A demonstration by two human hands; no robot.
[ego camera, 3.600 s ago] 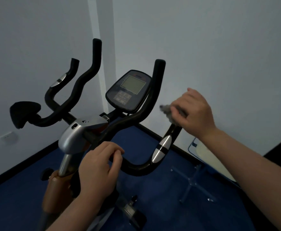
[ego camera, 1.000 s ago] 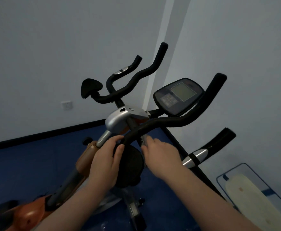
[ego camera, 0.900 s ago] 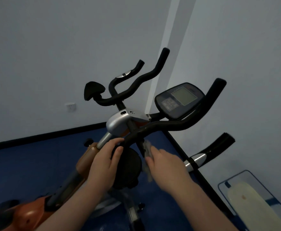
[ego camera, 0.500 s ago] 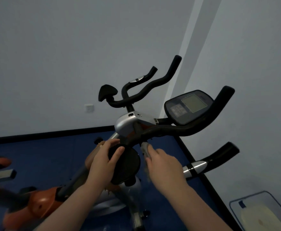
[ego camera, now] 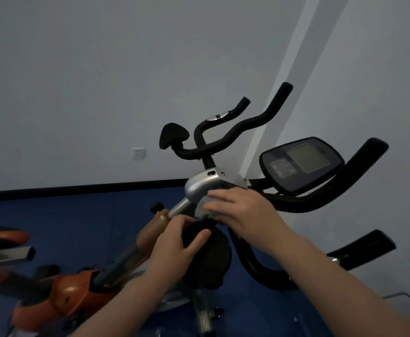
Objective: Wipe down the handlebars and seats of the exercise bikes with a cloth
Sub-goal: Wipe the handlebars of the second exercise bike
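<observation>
Your right hand (ego camera: 245, 212) presses the grey cloth (ego camera: 205, 210) flat-fingered on the handlebar (ego camera: 303, 203) stem, left hand (ego camera: 174, 246) grips the black elbow pad (ego camera: 211, 259), console (ego camera: 301, 164) beside, wall socket (ego camera: 138, 153) behind.

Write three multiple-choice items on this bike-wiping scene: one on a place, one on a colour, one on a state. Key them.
1. Where is the cloth?
A. under the right hand, against the silver housing
B. draped on the console
C. on the floor

2. What colour is the floor?
A. grey
B. blue
C. green

3. What is the left hand doing?
A. hanging free
B. pressing console buttons
C. gripping the round black pad

Answers: 1 A, the cloth shows at the fingertips beside the housing. 2 B, blue runs up to the black skirting. 3 C, its thumb and fingers curl over the pad's upper edge.
</observation>
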